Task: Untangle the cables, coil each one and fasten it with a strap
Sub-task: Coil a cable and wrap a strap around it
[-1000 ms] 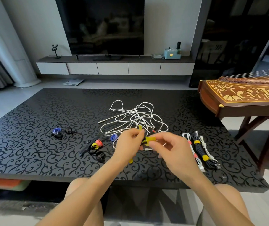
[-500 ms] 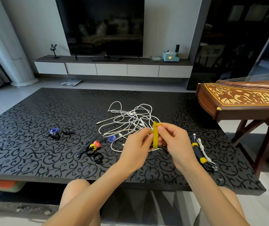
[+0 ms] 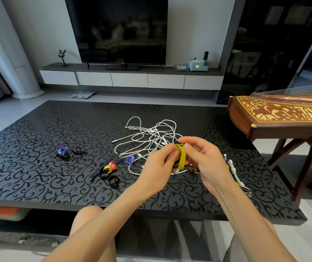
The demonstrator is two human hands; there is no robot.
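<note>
Your left hand (image 3: 159, 167) and right hand (image 3: 206, 163) meet above the near middle of the black desk with its glossy scroll pattern (image 3: 38, 167). Both pinch the flat yellow fabric strap (image 3: 182, 159). Your left thumb and forefinger grip its top end, and your right thumb and forefinger close on it from the other side. Your remaining right fingers are loosely curled. The strap hangs down between your palms. Something pale and something dark show just under it, but I cannot tell whether they are a coiled cable.

The loose tangle of thin white cables (image 3: 151, 135) lies on the desk just beyond your knuckles, still uncoiled. Left of your hands sit a rolled blue strap (image 3: 130, 159), a pink and a yellow rolled strap (image 3: 110, 166) and several black strap loops (image 3: 113, 181). Farther left are another blue strap roll (image 3: 62, 150) and more black ones. A bundled white cable (image 3: 233, 168) lies beside your right wrist, partly hidden. An inlaid wooden zither (image 3: 283, 114) stands off the desk's right edge.
</note>
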